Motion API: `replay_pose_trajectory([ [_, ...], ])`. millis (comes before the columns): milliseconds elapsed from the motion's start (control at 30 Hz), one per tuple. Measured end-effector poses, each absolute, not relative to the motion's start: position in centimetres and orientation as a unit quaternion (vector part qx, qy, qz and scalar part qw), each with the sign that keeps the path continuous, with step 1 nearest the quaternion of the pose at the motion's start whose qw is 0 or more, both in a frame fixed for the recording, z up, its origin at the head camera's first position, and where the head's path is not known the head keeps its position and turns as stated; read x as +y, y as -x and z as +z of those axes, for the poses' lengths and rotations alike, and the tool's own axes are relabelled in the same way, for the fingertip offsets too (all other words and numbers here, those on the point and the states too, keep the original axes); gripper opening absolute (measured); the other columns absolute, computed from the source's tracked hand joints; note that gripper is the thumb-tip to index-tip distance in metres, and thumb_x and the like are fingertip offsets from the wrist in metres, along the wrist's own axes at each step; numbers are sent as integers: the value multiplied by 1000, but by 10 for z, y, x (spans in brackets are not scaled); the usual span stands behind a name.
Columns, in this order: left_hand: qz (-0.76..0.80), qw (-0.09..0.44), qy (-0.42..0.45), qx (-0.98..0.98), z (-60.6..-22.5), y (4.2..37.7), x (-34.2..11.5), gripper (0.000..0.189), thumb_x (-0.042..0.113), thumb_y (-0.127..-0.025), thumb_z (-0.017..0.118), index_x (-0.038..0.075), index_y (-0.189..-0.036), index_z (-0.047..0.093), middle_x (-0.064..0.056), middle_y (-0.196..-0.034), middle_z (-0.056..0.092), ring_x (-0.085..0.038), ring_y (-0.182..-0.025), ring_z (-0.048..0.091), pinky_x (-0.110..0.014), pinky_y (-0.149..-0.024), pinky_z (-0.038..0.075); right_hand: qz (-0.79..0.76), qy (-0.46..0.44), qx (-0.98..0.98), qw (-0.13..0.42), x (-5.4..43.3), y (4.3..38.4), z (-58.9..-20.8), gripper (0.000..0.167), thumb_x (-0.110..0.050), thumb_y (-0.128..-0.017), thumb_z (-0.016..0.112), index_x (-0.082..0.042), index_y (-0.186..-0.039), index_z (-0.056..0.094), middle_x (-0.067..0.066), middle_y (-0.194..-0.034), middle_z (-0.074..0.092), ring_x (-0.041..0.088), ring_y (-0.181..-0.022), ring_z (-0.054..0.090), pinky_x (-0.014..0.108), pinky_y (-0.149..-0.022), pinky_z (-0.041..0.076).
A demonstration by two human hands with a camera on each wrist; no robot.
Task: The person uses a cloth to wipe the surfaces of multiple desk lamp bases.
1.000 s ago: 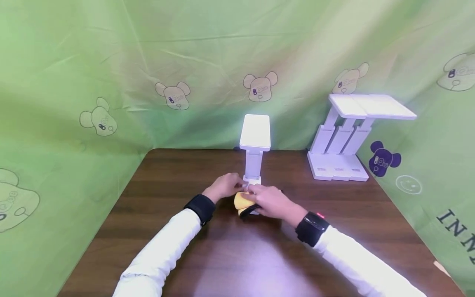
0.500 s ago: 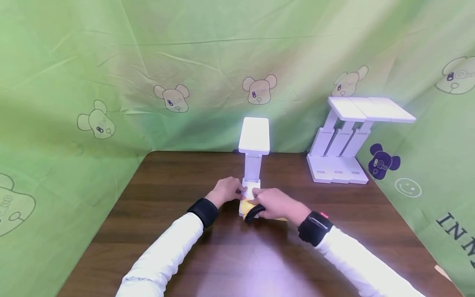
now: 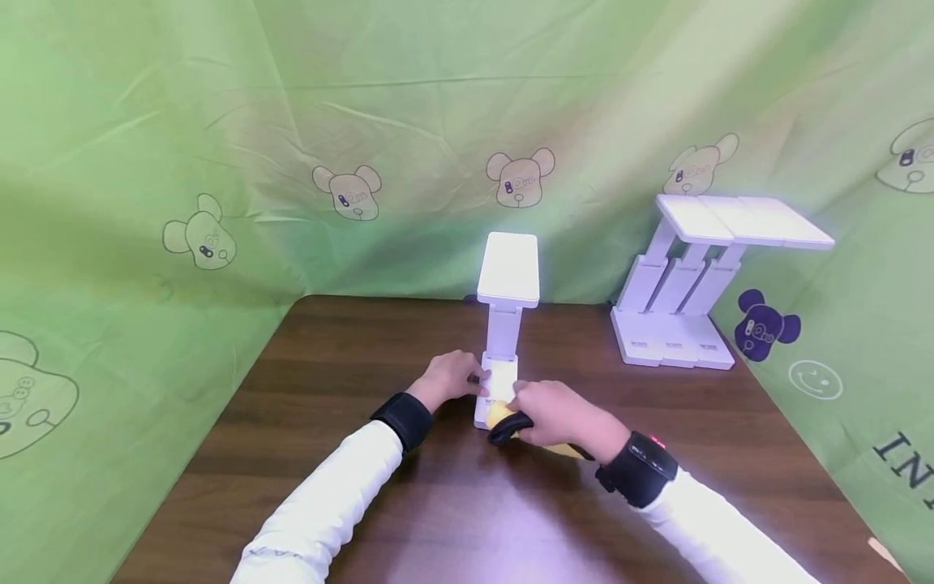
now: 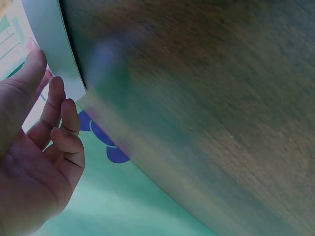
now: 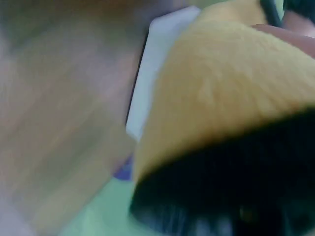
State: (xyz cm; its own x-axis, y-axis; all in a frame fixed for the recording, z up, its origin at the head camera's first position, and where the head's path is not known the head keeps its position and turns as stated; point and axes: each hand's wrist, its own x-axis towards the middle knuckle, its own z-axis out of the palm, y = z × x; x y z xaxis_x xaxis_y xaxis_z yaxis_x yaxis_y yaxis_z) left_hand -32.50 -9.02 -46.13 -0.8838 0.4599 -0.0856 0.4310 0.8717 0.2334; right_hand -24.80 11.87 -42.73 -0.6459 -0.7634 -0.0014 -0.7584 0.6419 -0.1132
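Note:
A white desk lamp (image 3: 503,324) stands mid-table, its flat head lit above a folding stem and flat base. My left hand (image 3: 452,378) holds the left side of the lamp's base, thumb and finger at its edge. In the left wrist view, that hand (image 4: 44,142) has its other fingers loosely bent beside the base. Bunched in my right hand (image 3: 558,412) is a yellow cloth (image 3: 499,413) with a black edge, which touches the front part of the base. The cloth (image 5: 221,88) fills much of the right wrist view and hides most of the hand.
Several similar white lamps (image 3: 674,341) stand side by side at the back right of the dark wooden table (image 3: 328,341). A green curtain (image 3: 409,97) with bear-head prints hangs behind and along both sides.
My right hand has drawn the cloth down the lamp's base toward its front edge and to the right, uncovering the upper base. The left hand has come slightly lower along the base's side.

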Motion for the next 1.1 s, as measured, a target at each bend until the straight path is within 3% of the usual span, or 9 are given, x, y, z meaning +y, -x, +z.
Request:
replay_pose_trajectory([
  [133, 97, 57, -236, 965, -458, 327, -88, 45, 43, -85, 80, 26, -127, 72, 2, -92, 72, -14, -75, 55, -29, -64, 46, -49, 504, 862, -35, 103, 240, -441, 33, -24, -83, 82, -13, -111, 71, -3, -97, 62, 9, -78, 59, 28, -70, 54],
  [267, 97, 54, -241, 964, -456, 328, -87, 40, 38, -87, 81, 26, -125, 74, 2, -84, 69, -15, -73, 54, -29, -63, 44, -29, 488, 869, -75, 91, 240, -460, 37, -27, -85, 82, -13, -115, 66, 9, -115, 65, 15, -81, 65, 30, -72, 58],
  [367, 98, 69, -240, 963, -456, 328, -87, 41, 39, -87, 80, 24, -125, 74, 3, -84, 68, -15, -74, 54, -28, -63, 44, -29, 444, 894, -42, 98, 241, -463, 37, -29, -84, 85, -15, -115, 69, 10, -113, 66, 16, -75, 64, 31, -70, 57],
  [533, 94, 88, -225, 966, -456, 327, -90, 46, 40, -83, 82, 21, -124, 75, 3, -90, 69, -15, -78, 56, -28, -67, 46, -36, 410, 911, 25, 111, 242, -452, 30, -24, -80, 88, -19, -105, 71, -3, -86, 56, 13, -68, 52, 30, -66, 50],
  [700, 73, 63, -242, 966, -454, 327, -93, 32, 37, -87, 81, 23, -116, 79, 1, -85, 68, -17, -75, 55, -30, -65, 46, -16, 465, 884, -43, 90, 244, -458, 31, -28, -84, 84, -19, -110, 70, 2, -99, 61, 13, -74, 57, 29, -68, 54],
  [833, 71, 57, -251, 964, -455, 327, -90, 29, 31, -92, 77, 26, -121, 77, 0, -91, 71, -16, -75, 54, -29, -64, 45, -6, 471, 878, -85, 74, 245, -465, 39, -31, -85, 83, -18, -119, 70, 6, -108, 63, 16, -83, 61, 32, -74, 58],
  [967, 81, 65, -247, 963, -459, 326, -87, 36, 35, -90, 78, 27, -125, 74, 2, -89, 71, -15, -74, 54, -28, -63, 44, -23, 442, 897, -12, 88, 246, -456, 32, -26, -83, 85, -19, -111, 70, 3, -104, 65, 16, -82, 62, 34, -73, 57],
  [1100, 73, 69, -233, 967, -460, 320, -87, 45, 43, -90, 75, 27, -132, 69, 0, -98, 71, -16, -80, 55, -29, -65, 45, -85, 414, 900, 102, 126, 253, -438, 22, -12, -78, 82, -22, -89, 65, -9, -82, 58, 10, -72, 55, 30, -68, 50],
])
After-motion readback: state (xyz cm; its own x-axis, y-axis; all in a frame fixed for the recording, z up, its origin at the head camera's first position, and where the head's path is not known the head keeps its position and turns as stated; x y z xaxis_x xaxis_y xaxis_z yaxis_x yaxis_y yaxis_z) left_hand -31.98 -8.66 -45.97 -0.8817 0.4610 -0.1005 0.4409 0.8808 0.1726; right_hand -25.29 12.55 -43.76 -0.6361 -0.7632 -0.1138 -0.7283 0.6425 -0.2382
